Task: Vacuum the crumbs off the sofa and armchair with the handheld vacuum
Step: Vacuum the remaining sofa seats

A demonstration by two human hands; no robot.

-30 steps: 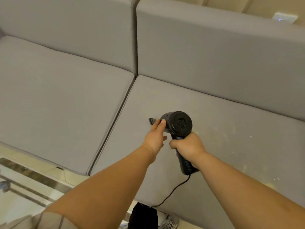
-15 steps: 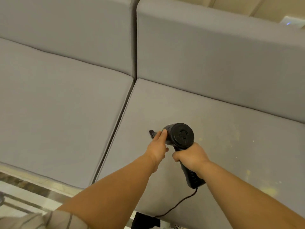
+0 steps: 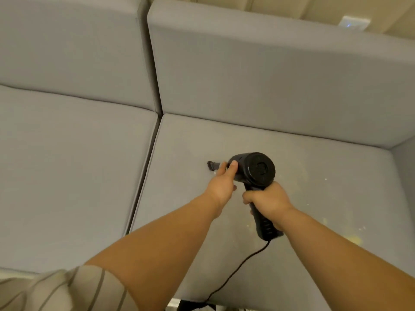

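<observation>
Nearest: striped sleeve (image 3: pixel 60 288) at bottom-left corner of view, both bare forearms reaching fwd over the sofa (image 3: pixel 74 176) front edge. Black cord (image 3: pixel 238 270) trails from the vac's handle base back across the right seat cushion (image 3: pixel 186 254) & off its front edge.

Right hand (image 3: pixel 268 202) wrapped tight round the handle of the handheld vacuum (image 3: pixel 254 168), fingers curled fully around it, grip end sticking out below the fist. Left hand (image 3: pixel 222 182) just beside it, fingers & thumb curled over the front barrel near the nozzle (image 3: pixel 212 164) — steadying hold.

Vac sits over the middle of the right seat cushion, round rear cap facing the camera, nozzle pointing left toward the seam w/ the left cushion; tip looks down on the fabric, contact can't be confirmed.

Pale yellow crumbs (image 3: pixel 354 237) scattered on the cushion's right part, densest near its front-right.

Farther: back cushions (image 3: pixel 269 81) upright, wall switch plate (image 3: pixel 354 23) behind top-right.
</observation>
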